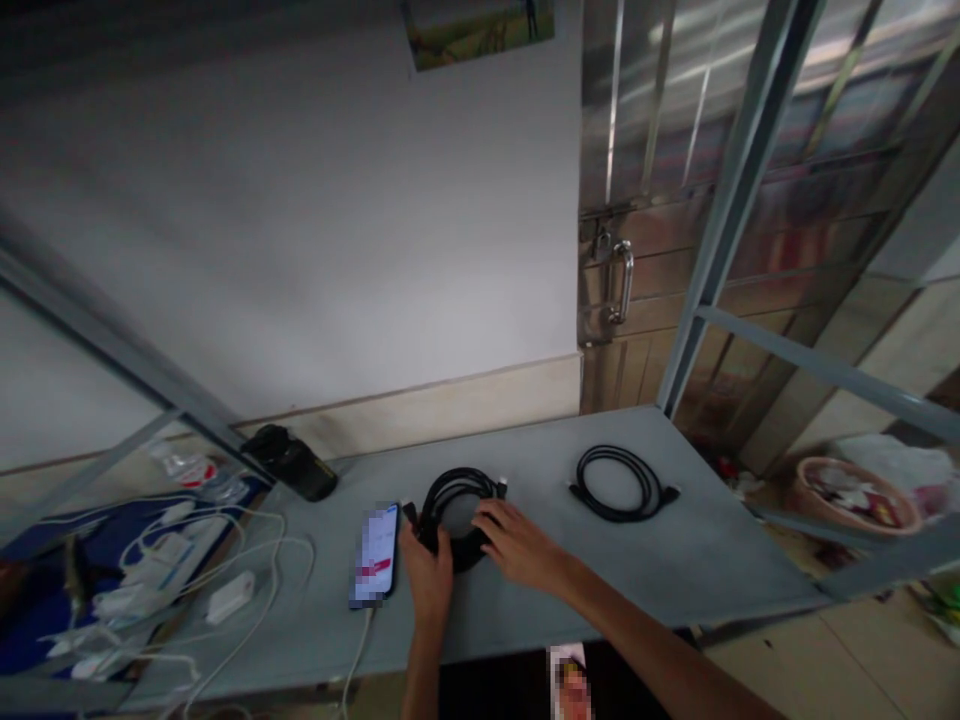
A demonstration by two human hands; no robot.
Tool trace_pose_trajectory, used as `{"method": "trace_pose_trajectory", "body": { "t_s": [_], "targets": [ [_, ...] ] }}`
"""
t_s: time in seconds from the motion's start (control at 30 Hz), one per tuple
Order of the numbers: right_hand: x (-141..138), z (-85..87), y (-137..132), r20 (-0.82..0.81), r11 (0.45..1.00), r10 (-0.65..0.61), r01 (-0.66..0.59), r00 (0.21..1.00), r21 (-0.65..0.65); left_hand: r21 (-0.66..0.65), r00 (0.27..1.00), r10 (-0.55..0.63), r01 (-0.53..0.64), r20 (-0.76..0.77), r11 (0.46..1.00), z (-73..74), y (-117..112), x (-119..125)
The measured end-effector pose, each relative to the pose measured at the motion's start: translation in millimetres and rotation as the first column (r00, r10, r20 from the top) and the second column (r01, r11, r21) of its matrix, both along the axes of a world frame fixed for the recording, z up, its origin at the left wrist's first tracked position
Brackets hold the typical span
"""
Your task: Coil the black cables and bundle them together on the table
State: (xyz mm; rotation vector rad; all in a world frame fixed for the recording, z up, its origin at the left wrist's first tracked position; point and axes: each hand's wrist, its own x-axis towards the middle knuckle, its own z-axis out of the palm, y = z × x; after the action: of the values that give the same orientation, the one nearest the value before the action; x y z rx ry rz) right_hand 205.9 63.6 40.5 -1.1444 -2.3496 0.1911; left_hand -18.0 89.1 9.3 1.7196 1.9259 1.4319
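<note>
A coil of black cable (pixel 455 478) lies on the grey tabletop (pixel 540 600) in front of me, with its plug ends sticking out at the upper left and upper right. My left hand (pixel 427 557) is closed on the coil's left side, thumb on top. On the right side of the same coil rests my right hand (pixel 514 540), its fingers bent over the cable. The fingertips of both hands are partly hidden. A second coiled black cable (pixel 616 515) sits apart to the right, touched by neither hand. Just left of my left hand is a phone (pixel 376 555) with its screen lit.
A black bottle (pixel 292 462) lies at the back left. White cords and a power strip (pixel 154 575) crowd the left side, beside a white adapter (pixel 230 597). Metal frame posts (pixel 724 240) rise at both sides. A pink basket (pixel 855 495) stands beyond the right edge.
</note>
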Motion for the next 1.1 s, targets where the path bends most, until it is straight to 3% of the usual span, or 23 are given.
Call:
{"method": "trace_pose_trajectory", "body": {
  "t_s": [0.13, 0.3, 0.4, 0.6, 0.73, 0.8, 0.9, 1.0, 1.1],
  "targets": [
    [65.8, -22.1, -18.4, -0.112, 0.973, -0.226, 0.231, 0.968, 0.031, -0.015, 1.000, 0.006, -0.005, 0.006, 1.000, -3.2, -0.1, -1.1],
    [169.1, -57.0, -48.1, -0.048, 0.824, -0.560, 0.562, 0.827, 0.070, 0.020, 0.998, 0.011, -0.010, -0.066, 1.000, 2.8, 2.3, 2.7],
    [198.4, -68.9, -64.9, -0.017, 0.763, -0.642, 0.641, 0.767, 0.085, 0.107, 0.993, 0.038, -0.026, -0.116, 0.994, 8.1, 2.4, 5.9],
    [194.5, -66.9, -69.7, 0.017, 0.811, -0.582, 0.580, 0.813, 0.077, 0.251, 0.980, 0.072, -0.024, -0.184, 0.968, 31.5, -10.6, 14.6],
    [193.7, -63.0, -67.6, 0.002, 0.803, -0.594, 0.593, 0.804, 0.065, 0.267, 0.985, -0.013, 0.058, -0.170, 0.962, 39.5, -33.8, 23.9],
    [194.9, -63.4, -67.2, -0.005, 0.795, -0.605, 0.604, 0.797, 0.055, 0.224, 0.990, -0.082, 0.107, -0.115, 0.969, 37.7, -48.9, 29.0],
    [196.3, -64.7, -66.2, -0.023, 0.785, -0.618, 0.619, 0.785, 0.035, 0.054, 0.979, -0.195, 0.192, 0.057, 0.980, 34.3, -72.3, 37.2],
    [196.2, -62.8, -67.2, -0.062, 0.780, -0.624, 0.626, 0.779, 0.012, -0.116, 0.942, -0.271, 0.297, 0.198, 0.948, 36.1, -92.6, 45.9],
    [189.4, -56.3, -77.5, -0.110, 0.779, -0.623, 0.627, 0.775, 0.001, -0.193, 0.898, -0.295, 0.369, 0.326, 0.909, 42.5, -111.2, 55.3]
  ]
}}
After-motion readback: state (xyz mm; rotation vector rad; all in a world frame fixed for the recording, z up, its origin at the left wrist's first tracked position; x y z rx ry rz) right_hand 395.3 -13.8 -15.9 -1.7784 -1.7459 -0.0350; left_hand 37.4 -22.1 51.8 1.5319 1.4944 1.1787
